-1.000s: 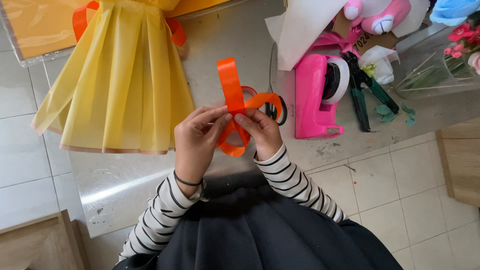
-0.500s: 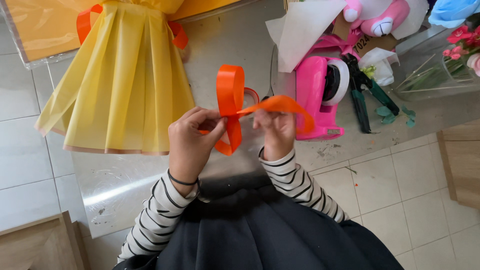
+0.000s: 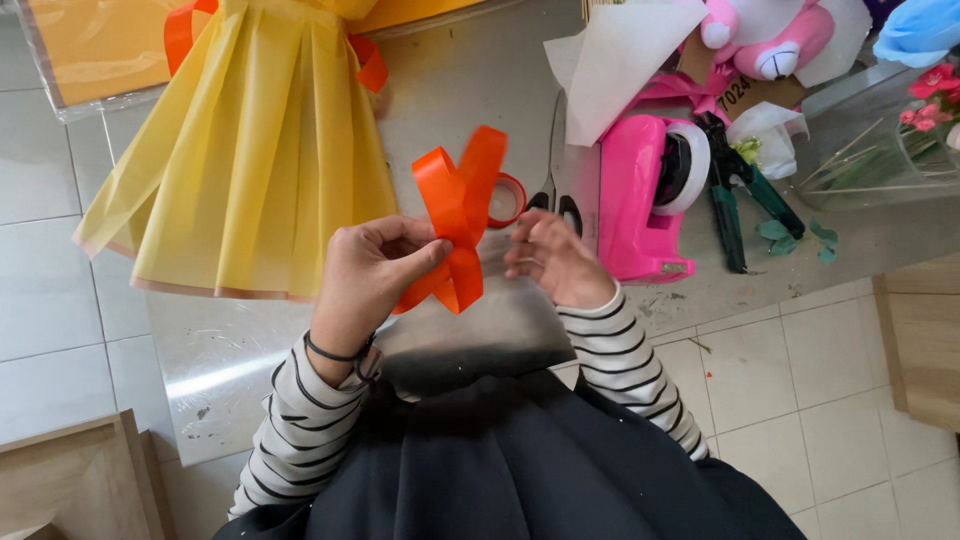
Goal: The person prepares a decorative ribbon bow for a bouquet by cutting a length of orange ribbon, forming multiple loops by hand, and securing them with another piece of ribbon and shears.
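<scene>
A grey work surface (image 3: 480,70) is occupying the upper centre of the view, its near part showing a scuffed, reflective sheen. A floor of pale square tiles (image 3: 50,290) with thin grout lines is extending along the left side and across the lower right. A light wooden furniture piece (image 3: 70,480) is sitting at the lower left corner, and another wooden panel (image 3: 925,340) is standing at the right edge. Soft, even light is falling on the scene, casting only faint shadows.
</scene>
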